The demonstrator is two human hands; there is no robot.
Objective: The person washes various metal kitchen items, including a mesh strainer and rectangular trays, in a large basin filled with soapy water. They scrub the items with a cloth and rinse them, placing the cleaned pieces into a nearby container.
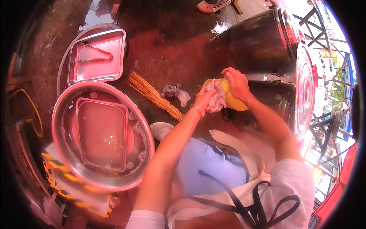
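My left hand (203, 100) is closed round a crumpled, pale wet cloth (216, 97), which lies against a yellow container (235, 100). My right hand (236, 83) rests on the container's upper side with its fingers bent; part of the container is hidden behind the cloth and hand. A straw whisk broom (153, 94) lies on the floor left of my hands. Between the broom and the cloth lies a dark scouring pad or rag (171, 90) with a pale scrap (184, 98) beside it.
At left, a large metal basin (58, 126) holds soapy water and a submerged tray (103, 134). Beyond it, a metal tray (123, 54) holds tongs (104, 57). Tall metal pots (254, 43) stand at right, one with a lid (306, 91). Another person's shoe (210, 7) shows at the top.
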